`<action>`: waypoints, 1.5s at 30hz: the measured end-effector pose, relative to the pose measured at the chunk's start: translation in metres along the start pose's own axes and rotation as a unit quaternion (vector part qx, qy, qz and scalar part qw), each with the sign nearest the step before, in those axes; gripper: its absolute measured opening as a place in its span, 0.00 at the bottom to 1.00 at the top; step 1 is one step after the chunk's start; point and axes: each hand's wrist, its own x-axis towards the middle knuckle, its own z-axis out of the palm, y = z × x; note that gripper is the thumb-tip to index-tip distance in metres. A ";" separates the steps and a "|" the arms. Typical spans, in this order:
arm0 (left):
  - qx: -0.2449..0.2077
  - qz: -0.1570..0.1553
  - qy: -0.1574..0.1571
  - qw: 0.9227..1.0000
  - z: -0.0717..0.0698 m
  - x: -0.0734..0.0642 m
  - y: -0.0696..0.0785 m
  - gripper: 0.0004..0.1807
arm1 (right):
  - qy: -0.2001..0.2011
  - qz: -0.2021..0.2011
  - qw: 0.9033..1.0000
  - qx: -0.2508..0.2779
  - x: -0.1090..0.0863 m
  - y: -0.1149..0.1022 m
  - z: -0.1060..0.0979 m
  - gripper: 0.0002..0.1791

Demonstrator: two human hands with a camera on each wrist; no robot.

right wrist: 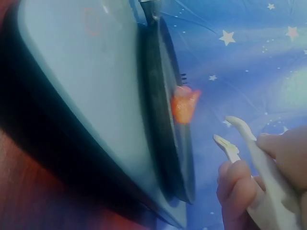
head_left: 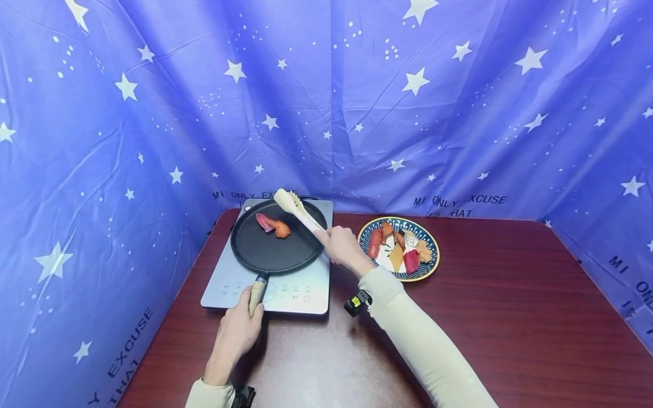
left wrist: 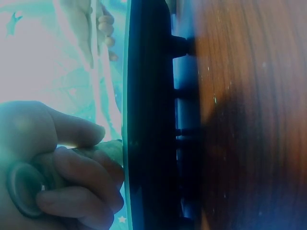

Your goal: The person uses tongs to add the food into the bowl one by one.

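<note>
On the curtain (head_left: 306, 130) we read “MI ONLY” behind the cooktop (head_left: 216, 286), “EXCUSE” and “THAT” to its left, its marks (head_left: 296, 288) being unreadable.

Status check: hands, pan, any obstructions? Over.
Left hand gripping pan handle. Right hand holding tongs, open and empty, above pan. Food lying in pan. No obstruction seen between it and tongs.

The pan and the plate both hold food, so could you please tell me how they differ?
The pan is plain black, while the plate has a blue-and-white pattern and a yellow rim. The pan is on the silver cooktop; the plate rests on the table. The pan has a handle, gripped by the left hand, while no handle shows on the plate. Both carry food, though the plate holds more pieces.
</note>
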 end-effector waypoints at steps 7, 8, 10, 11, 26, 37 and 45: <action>0.002 -0.007 -0.002 1.000 -0.001 0.000 0.000 0.29 | 0.046 -0.031 0.998 -0.029 -0.012 0.003 -0.021 0.25; 0.002 -0.007 -0.002 1.000 -0.001 0.000 0.000 0.29 | 0.048 -0.033 0.998 -0.031 -0.015 0.005 -0.024 0.25; 0.001 -0.009 -0.003 1.000 -0.002 0.000 0.001 0.29 | 0.042 -0.033 0.998 -0.027 -0.022 0.009 -0.030 0.24; 0.002 -0.009 -0.002 1.000 -0.002 0.000 0.001 0.29 | 0.038 -0.033 0.998 -0.029 -0.026 0.012 -0.033 0.24; 0.004 -0.009 -0.005 1.000 0.001 -0.002 0.003 0.29 | 0.048 0.023 0.996 -0.067 -0.090 0.088 -0.066 0.22; 0.003 -0.003 0.000 1.000 0.002 -0.002 0.007 0.28 | 0.098 0.090 0.982 -0.135 -0.132 0.115 -0.081 0.20; 0.004 -0.007 0.000 1.000 0.000 -0.003 0.005 0.28 | 0.097 0.094 0.980 -0.144 -0.140 0.123 -0.075 0.18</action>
